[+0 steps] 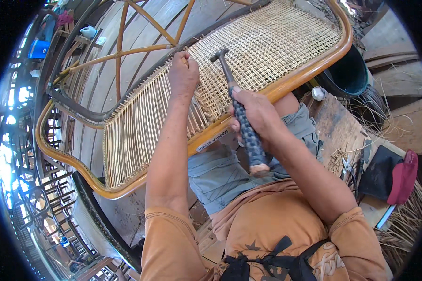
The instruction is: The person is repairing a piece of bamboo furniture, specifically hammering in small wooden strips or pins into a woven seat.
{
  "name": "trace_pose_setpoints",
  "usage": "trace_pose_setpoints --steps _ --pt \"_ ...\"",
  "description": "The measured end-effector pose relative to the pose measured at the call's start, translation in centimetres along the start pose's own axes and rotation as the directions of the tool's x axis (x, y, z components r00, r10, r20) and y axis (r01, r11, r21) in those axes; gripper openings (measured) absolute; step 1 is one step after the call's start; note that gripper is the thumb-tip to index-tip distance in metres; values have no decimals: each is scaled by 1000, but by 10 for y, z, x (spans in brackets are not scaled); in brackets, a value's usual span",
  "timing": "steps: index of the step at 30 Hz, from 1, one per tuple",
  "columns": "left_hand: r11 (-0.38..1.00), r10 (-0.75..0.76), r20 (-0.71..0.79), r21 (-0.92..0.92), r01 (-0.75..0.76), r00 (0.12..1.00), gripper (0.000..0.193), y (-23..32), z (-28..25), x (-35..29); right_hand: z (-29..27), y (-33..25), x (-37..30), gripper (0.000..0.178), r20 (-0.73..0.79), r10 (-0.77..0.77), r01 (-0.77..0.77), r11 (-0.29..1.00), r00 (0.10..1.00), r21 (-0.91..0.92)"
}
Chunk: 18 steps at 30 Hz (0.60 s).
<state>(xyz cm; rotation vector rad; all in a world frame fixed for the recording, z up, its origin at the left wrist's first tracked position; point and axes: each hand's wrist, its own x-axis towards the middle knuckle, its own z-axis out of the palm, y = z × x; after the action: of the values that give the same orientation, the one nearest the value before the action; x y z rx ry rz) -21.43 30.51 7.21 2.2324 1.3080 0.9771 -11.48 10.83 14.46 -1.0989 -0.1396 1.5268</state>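
A curved wooden chair frame [295,83] lies across my lap, strung with cane. Its right part carries a woven cane mesh [272,42], while the left part shows mostly parallel cane strands [138,126]. My left hand [183,77] is closed in a fist at the frame's far rail, where the mesh meets the strands. Whatever its fingers pinch is too small to make out. In my right hand [255,112] is a hammer [248,129], gripped by its dark wrapped handle. The hammer's metal head is raised above the mesh, to the right of my left hand.
Another chair frame with crossed rattan poles [147,21] stands beyond. At right are a dark green bucket [347,70], a wooden board [333,122] with cane scraps, pliers [347,166], and a black and red cloth item [389,175]. Cane bundles [403,225] lie at lower right.
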Motion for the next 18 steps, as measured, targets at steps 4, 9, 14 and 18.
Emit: trace_pose_setpoints --steps 4,9,14,18 --pt "999 32 -14 -40 -32 999 18 -3 -5 -1 -1 -7 4 27 65 253 -238 955 965 -177" --pt "987 -70 -2 -147 69 998 18 13 -12 -9 -15 -4 -11 29 44 25 -14 972 999 -236" --pt "992 -72 -5 -102 71 997 18 22 -16 -15 -20 3 -17 29 45 63 -52 976 997 -212" --pt "987 -90 -13 -137 87 996 17 11 -17 -18 -15 7 -14 26 50 92 -83 984 994 -155"
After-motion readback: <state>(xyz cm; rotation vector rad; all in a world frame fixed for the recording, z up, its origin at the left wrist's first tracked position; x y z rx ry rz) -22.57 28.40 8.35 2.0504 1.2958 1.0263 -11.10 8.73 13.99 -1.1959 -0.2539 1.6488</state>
